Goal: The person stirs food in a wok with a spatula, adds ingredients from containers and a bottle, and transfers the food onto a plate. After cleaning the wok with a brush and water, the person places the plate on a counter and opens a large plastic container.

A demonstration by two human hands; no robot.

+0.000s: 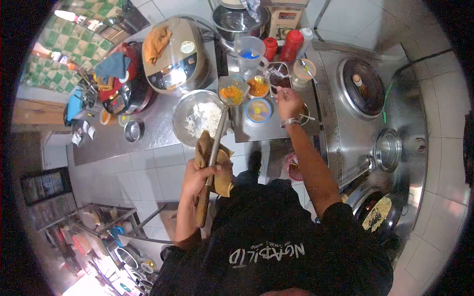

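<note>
My left hand [200, 176] is wrapped around a long-handled cooking utensil [216, 143] with a wooden grip, and a brown cloth [224, 175] is bunched in the same hand. The utensil's far end overlaps a clear container of orange food [232, 94]. Beside the handle sits a steel bowl [180, 126] with white rice [205, 117] in it. My right hand [289, 104] has its fingers pinched together at the near edge of a tub of dark sauce [280, 83]; I cannot tell what they hold. Left of it are a cup of orange sauce [258, 87] and a blue-rimmed lidded tub [258, 110].
A rice cooker [175, 59] and a small steel bowl [134, 130] stand on the left counter. Behind the tubs are a clear jug [249, 52] and red squeeze bottles [291, 44]. At right, a wok [377, 214] with yellowish food sits on the stove, near a dark round pan [362, 86].
</note>
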